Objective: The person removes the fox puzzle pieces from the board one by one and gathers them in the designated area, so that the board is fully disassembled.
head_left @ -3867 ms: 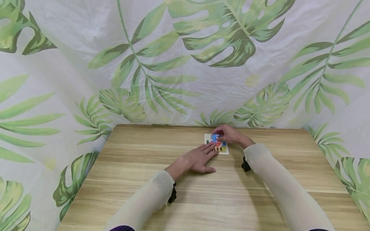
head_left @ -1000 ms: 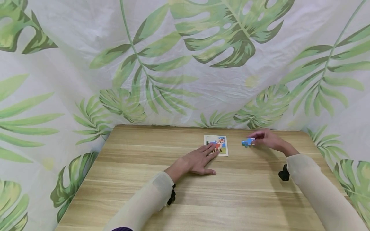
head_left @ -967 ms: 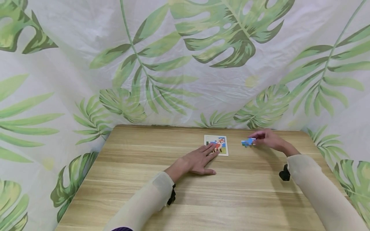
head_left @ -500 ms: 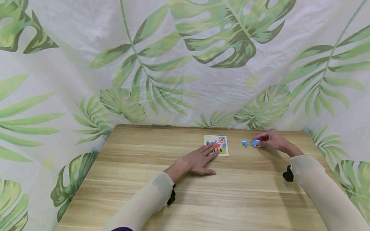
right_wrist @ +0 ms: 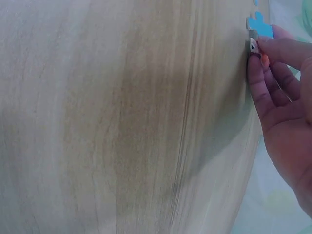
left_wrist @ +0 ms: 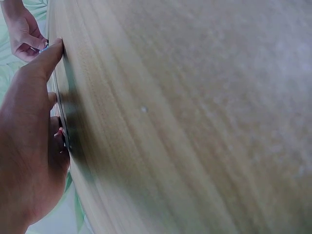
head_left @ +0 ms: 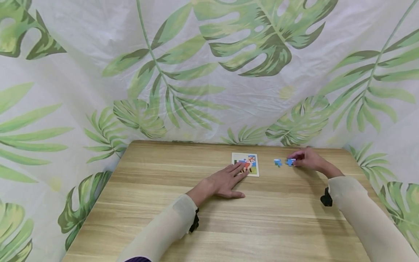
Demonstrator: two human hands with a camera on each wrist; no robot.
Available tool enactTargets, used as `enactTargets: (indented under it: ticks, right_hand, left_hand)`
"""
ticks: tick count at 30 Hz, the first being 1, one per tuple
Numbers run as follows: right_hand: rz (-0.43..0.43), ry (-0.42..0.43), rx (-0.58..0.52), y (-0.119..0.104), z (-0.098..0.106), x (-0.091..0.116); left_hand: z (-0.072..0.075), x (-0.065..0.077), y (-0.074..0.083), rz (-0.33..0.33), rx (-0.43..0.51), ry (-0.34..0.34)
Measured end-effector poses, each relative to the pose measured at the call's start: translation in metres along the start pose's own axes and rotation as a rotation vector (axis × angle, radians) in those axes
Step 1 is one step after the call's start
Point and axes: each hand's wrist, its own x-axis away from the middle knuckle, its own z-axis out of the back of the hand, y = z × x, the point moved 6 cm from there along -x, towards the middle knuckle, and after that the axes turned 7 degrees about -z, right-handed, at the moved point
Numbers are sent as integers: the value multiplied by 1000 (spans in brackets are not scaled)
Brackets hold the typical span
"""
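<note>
My left hand point(head_left: 226, 182) lies flat with spread fingers, its fingertips resting on a small white-bordered jigsaw puzzle board point(head_left: 237, 156) near the table's far edge. A deer in red is pictured on it, partly covered by the fingers; its upper left is pale and bare. To the right of the board, my right hand point(head_left: 309, 159) pinches a blue puzzle piece point(right_wrist: 258, 23) between thumb and fingers, low over the tabletop. White and orange patches show by the fingertips in the right wrist view. A second loose piece point(head_left: 277, 162), blue, white and green, lies between board and right hand.
The wooden table point(head_left: 183, 218) has its far edge just behind the board and pieces. A leaf-patterned curtain point(head_left: 183, 72) hangs behind it and down both sides. Dark wrist cameras point(head_left: 326, 198) sit under both forearms.
Earlier my right hand was over the board with a blue piece; it has moved right. In the last second it drew the held piece slightly rightward, apart from the loose one. The left hand stays put.
</note>
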Motion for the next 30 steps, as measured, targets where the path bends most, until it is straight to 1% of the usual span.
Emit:
enactTargets:
  ticks: [7,11,21,30]
  right_hand:
    - [50,50,56,-3,-1,0]
    - [68,65,52,-2,-2,-1]
    - [53,62,48,-3,-4,-1]
    - [51,93,62,-3,-4,0]
  left_hand:
    - [0,0,1,-1,6,-10]
    - [0,0,0,1,8,-4]
    - [0,1,0,1,8,-3]
    - [-2,0,-1,4,10,3]
